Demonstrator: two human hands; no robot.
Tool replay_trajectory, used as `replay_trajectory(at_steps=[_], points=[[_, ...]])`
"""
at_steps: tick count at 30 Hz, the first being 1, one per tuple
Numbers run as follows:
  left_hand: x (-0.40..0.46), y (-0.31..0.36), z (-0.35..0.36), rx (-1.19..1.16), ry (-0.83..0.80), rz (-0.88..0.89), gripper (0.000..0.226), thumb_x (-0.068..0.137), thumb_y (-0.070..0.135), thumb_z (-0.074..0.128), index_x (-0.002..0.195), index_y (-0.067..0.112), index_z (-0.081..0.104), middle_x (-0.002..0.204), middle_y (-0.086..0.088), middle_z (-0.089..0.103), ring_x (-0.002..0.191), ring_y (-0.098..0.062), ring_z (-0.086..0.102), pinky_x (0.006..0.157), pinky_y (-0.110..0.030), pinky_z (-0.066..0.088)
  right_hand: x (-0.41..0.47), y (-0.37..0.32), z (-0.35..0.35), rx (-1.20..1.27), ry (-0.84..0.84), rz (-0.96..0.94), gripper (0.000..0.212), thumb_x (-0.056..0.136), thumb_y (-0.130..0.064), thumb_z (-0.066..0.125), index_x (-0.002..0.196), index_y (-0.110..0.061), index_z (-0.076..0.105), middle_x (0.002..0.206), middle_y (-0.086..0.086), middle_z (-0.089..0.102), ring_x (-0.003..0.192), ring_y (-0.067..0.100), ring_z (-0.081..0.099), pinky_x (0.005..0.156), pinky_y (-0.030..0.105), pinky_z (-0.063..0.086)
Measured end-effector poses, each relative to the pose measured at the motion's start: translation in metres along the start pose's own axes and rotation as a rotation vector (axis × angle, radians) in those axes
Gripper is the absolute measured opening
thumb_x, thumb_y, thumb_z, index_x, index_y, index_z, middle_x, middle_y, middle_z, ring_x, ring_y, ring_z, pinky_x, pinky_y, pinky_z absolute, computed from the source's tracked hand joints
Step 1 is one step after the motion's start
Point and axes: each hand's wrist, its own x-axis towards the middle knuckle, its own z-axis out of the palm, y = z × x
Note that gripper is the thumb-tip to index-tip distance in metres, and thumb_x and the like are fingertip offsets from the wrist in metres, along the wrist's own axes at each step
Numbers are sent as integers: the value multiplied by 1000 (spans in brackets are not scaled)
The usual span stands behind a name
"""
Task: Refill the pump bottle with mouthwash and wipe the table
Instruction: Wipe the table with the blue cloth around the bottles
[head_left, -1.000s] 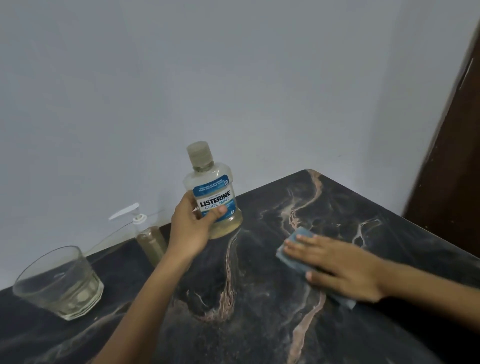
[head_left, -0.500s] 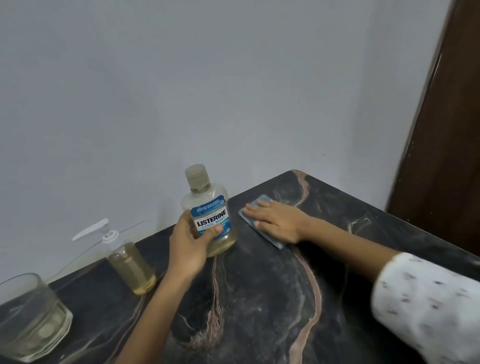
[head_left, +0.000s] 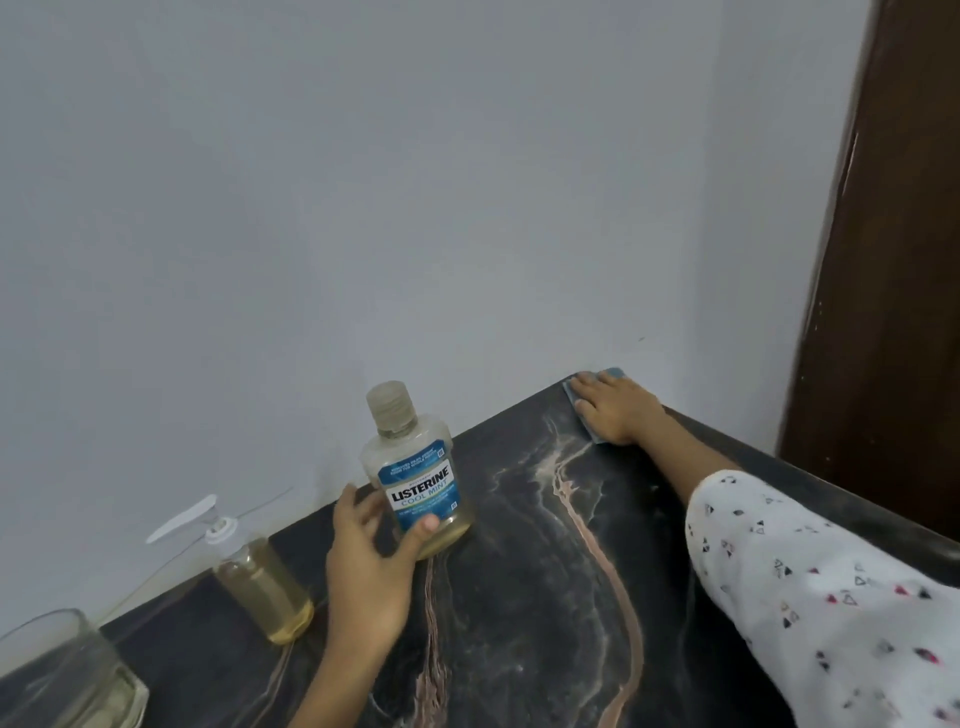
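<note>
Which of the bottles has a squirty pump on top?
The small clear pump bottle, standing between the glass and the left hand. It has a white pump on top. The mouthwash bottle that hand holds has a round screw cap instead.

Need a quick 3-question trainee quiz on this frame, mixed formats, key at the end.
1. True or false: the mouthwash bottle has its cap on.
2. Where is the blue cloth? A) beside the glass B) at the table's far corner under the right hand C) draped over the pump bottle
3. Fill in: the left hand has its grip on the ____ bottle.

Key: 1 true; 2 B; 3 mouthwash
</note>
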Motion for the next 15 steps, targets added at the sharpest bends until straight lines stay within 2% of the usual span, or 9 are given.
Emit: replay_trajectory(at_steps=[2, 4, 5, 7, 9, 11, 12, 14, 15], points=[[-23, 6, -12, 43, 57, 30, 87, 74, 18, 75, 145, 14, 25, 139, -1, 46, 126, -15, 45, 107, -36, 34, -14, 3, 0, 11, -32, -8, 52, 104, -36, 13, 153, -20, 7, 160, -2, 2, 147, 19, 6, 118, 34, 3], [-49, 10, -28, 62, 85, 55, 87, 69, 16, 78, 142, 17, 31, 130, 6, 51, 120, -12, 49, 107, -35, 34, -30, 12, 0, 1, -28, -30, 52, 104, -38, 12, 153, -21, 7, 160, -2, 2, 147, 19, 5, 119, 34, 3], [-62, 10, -35, 62, 96, 61, 84, 66, 10, 79, 138, 16, 36, 126, 4, 55, 115, -11, 53, 106, -31, 37, -41, 16, -2, 0, -24, -39, 53, 104, -39, 13, 153, -21, 7, 160, -3, 3, 147, 18, 5, 119, 34, 3], [-88, 5, -47, 43, 106, 53, 77, 60, -8, 80, 126, 11, 45, 115, -7, 62, 99, 0, 61, 93, -7, 42, -69, 23, -3, 0, -18, -54, 53, 104, -40, 13, 153, -22, 6, 160, -2, 5, 147, 17, 5, 118, 32, 1], [-109, -2, -54, 61, 91, 14, 72, 55, -19, 78, 119, 1, 50, 106, -14, 64, 85, 11, 61, 80, 6, 38, -97, 32, -1, 5, -20, -54, 53, 104, -41, 13, 153, -22, 5, 160, -3, 5, 147, 16, 4, 118, 31, 0], [-131, -6, -62, 88, 64, -9, 67, 55, -18, 79, 115, -4, 52, 100, -14, 64, 80, 20, 59, 79, 6, 37, -132, 39, -6, 0, -28, -38, 53, 104, -41, 14, 152, -22, 4, 160, -4, 4, 147, 16, 2, 117, 30, -1], [-143, -8, -67, 85, 51, -30, 63, 57, -16, 79, 113, -1, 54, 98, -13, 64, 80, 19, 60, 80, 3, 38, -150, 43, -7, -6, -37, -30, 53, 104, -40, 14, 152, -21, 3, 160, -4, 3, 147, 16, 2, 117, 30, -1], [-164, -8, -74, 88, 20, -76, 56, 62, -11, 79, 111, 4, 55, 98, -11, 66, 88, 5, 64, 82, -5, 42, -186, 50, -10, -19, -51, -14, 53, 104, -40, 14, 152, -21, 1, 160, -4, 1, 147, 15, 0, 117, 29, -2], [-172, -8, -77, 87, 15, -87, 53, 65, -10, 78, 111, 5, 55, 98, -11, 66, 87, 4, 64, 82, -7, 43, -203, 54, -11, -22, -52, -6, 54, 104, -40, 14, 152, -22, 0, 160, -4, 0, 147, 14, -1, 116, 29, -2]])
